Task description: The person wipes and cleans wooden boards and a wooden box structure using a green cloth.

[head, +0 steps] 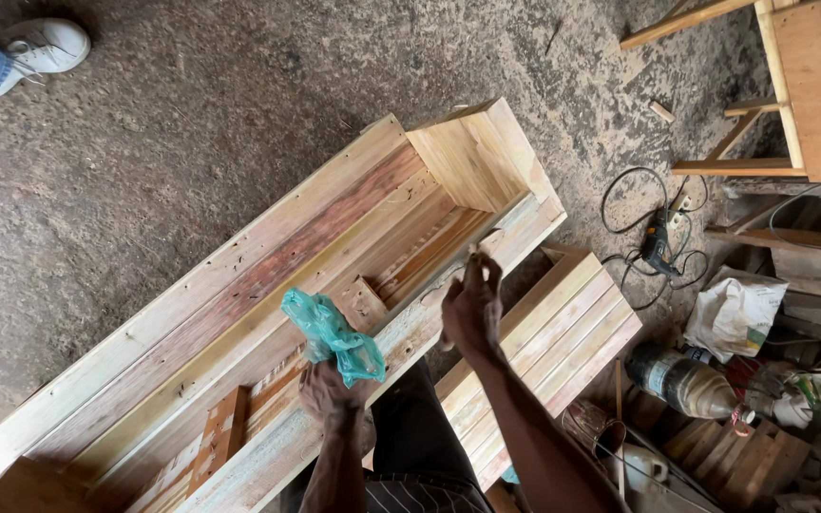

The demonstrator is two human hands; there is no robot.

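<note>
Left hand: the left hand point(333, 394) is clenched round a crumpled green plastic bag point(333, 334), grip tight at the bag's lower end, the rest bunching out toward 12 o'clock above the knuckles.
Bag: thin, glossy, wrinkled film, teal-green, sitting right over the near wall of the long wooden box point(239, 313).
Right hand: the right hand point(472, 306) is up at 3 o'clock of the bag, well apart from it, fingertips point(483, 264) pinched together over the box rim; whether something small sits in that pinch, I cannot tell.
Box: open-topped, long and narrow, running from 7 o'clock up to 1 o'clock; pale raw planks on the walls, reddish-brown streaked boards on the floor, small cross blocks inside, rough sawn grain throughout.
Slatted panel: a flat slatted wooden panel point(548, 332) of light boards lies just beside the box at 4 o'clock of the right hand.
Floor: gritty grey dirt floor point(144, 142), dusty and uneven.
Edges: a plastic bottle point(681, 380) at 4 o'clock, a power tool with black cable point(656, 245) at 3 o'clock, another person's white shoe point(45, 47) at 10 o'clock.
</note>
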